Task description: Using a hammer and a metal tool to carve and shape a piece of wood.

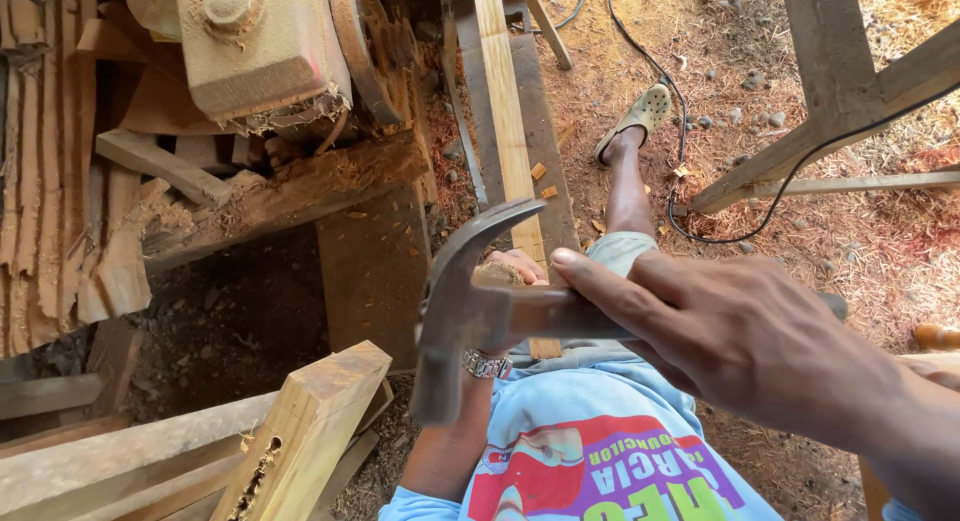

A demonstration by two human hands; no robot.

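Far left: weathered planks and offcuts stacked on edge, coated in sawdust. Just right of them, a dust-caked machine housing with a wheel beside it, sitting on a rough wooden beam.

Lower left: a pale squared timber post angles up from the bottom edge, with a ragged notch cut into its side. Grey boards lie beside it.

Centre: a claw hammer, head pointing down, claw curving up to the right, held in the air above the lap. Behind the head, the left hand is mostly hidden; its fingers appear curled near a long light wood strip that runs away up the frame, but whether it grips the strip cannot be told. A metal wristwatch shows on that wrist.

Right of centre: the right hand is closed around the hammer handle, thumb stretched along it toward the head.

Beyond: a bare leg ending in a sandal, a black cable snaking over sawdust-covered ground, and a wooden frame upper right.
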